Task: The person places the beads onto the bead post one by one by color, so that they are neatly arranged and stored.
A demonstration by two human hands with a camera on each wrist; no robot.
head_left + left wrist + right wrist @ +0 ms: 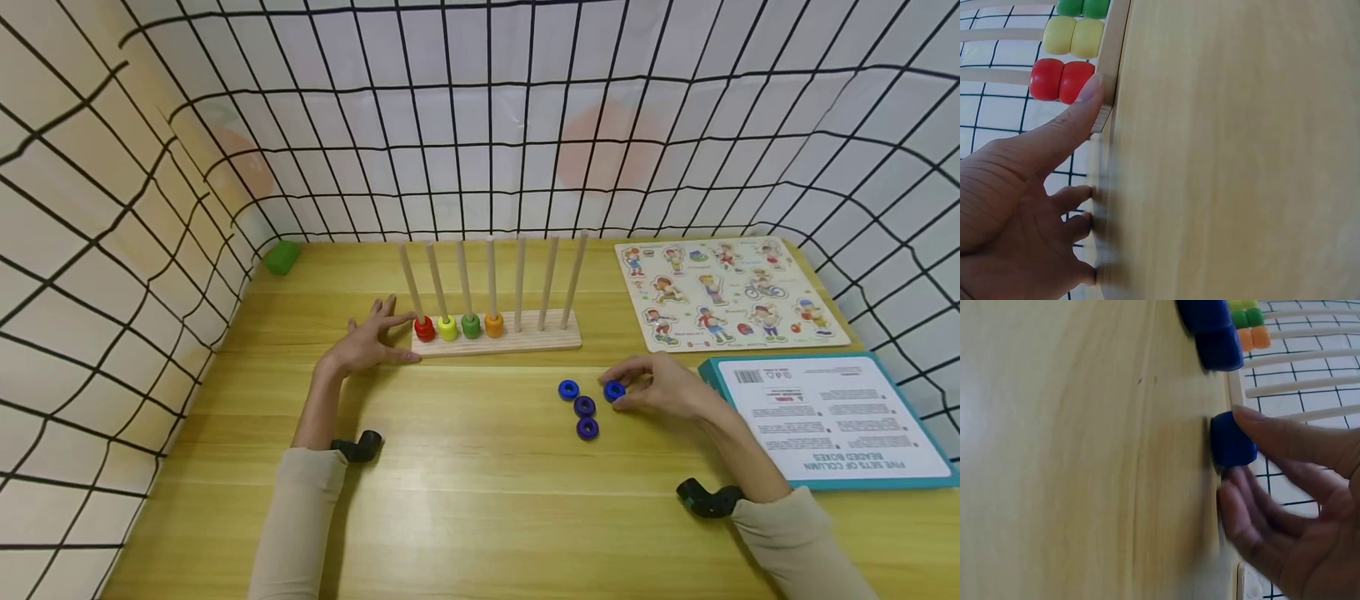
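Thumb and fingers of the right hand [662, 386] make a narrow grip, holding a blue bead [1234, 442] by its sides, in front of the rack's right end. Whether the bead touches the worktop [465, 500] or hangs just above it cannot be told. With fingers spread wide, the left hand [366, 342] rests its thumb against the left end of the wooden rack [553, 338], apparently steadying it.

Picking up the bead looks to be the step in hand. Four rods carry paired beads and three to the right stand bare, so the next move probably calls for a firm pinch, a lift clear of the rod tips, and the hole lined up over the first bare rod.

Held with its hole facing up, the bead is deep, glossy blue, short and barrel-shaped with rounded edges. Just left of it lie a second blue bead [562, 391] and two purple beads [587, 437]. On the rack, the red beads [424, 333], yellow beads [447, 333], green beads [471, 331] and orange beads [493, 330] sit low, against the base.
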